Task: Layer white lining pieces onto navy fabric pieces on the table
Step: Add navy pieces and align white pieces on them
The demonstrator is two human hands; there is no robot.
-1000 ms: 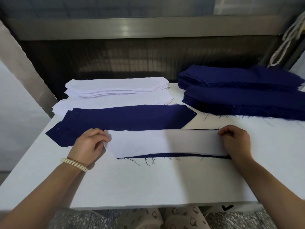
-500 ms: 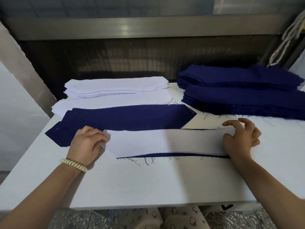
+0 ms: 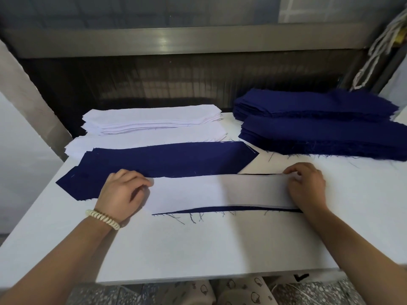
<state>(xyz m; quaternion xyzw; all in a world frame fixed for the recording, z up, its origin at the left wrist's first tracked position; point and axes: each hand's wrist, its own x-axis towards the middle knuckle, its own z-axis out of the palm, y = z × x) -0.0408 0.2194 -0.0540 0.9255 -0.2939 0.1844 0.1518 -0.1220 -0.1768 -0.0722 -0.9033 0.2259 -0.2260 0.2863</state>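
- Left fingers (image 3: 141, 179) are curled, pinching the left end of the white lining piece (image 3: 220, 192).
- The left hand (image 3: 123, 192) sits low on the bench (image 3: 198, 249), with a beaded bracelet (image 3: 103, 219) at the wrist.
- Right fingers (image 3: 297, 170) are bunched together, nipping the lining's far right corner, and the right hand (image 3: 308, 187) covers that end.
- The lining lies flat on a navy piece (image 3: 231, 209) mid-bench. Only a thin navy sliver with loose threads shows along the near edge.
- Right behind it and crowding its far edge, more navy pieces (image 3: 165, 158) lie fanned out flat.
- Back left is the white lining stack (image 3: 152, 119). Back right are two navy stacks (image 3: 319, 133), well apart from both hands.
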